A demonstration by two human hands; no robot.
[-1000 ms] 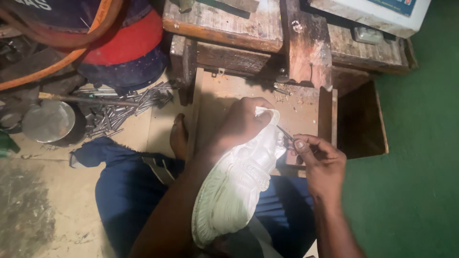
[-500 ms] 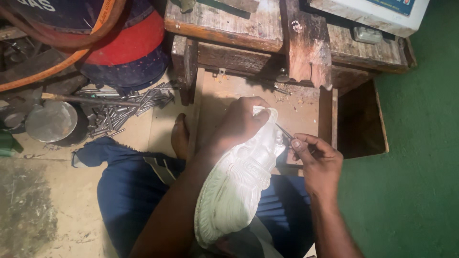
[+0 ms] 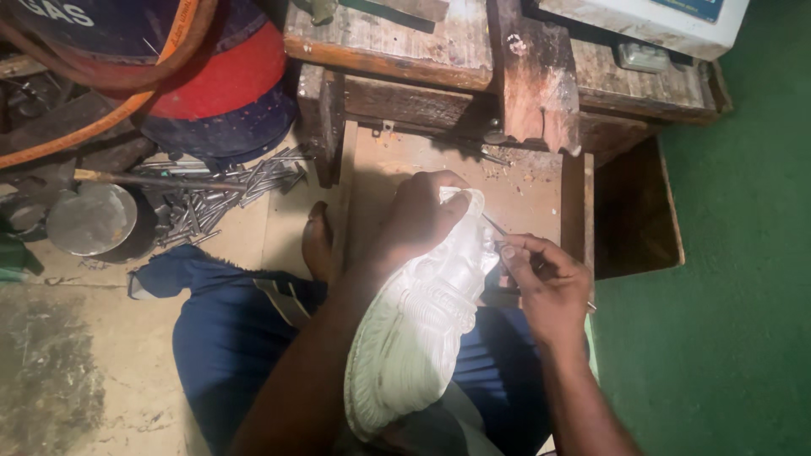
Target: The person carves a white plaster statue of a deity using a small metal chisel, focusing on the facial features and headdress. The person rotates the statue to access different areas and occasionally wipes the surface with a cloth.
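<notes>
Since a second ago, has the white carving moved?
No, barely. The white carving lies on the lap, its top under the left hand before the wooden board, as before.

We have 1 view, from a camera worn on the person's head. It looks steeply down, close over the lap and both forearms, facing the wooden bench [image 3: 397, 42] along the top edge and green floor [image 3: 743, 321] at right.

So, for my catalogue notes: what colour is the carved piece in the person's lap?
White, with ribbed carved lines: the carved piece, clearest in the head view.
</notes>
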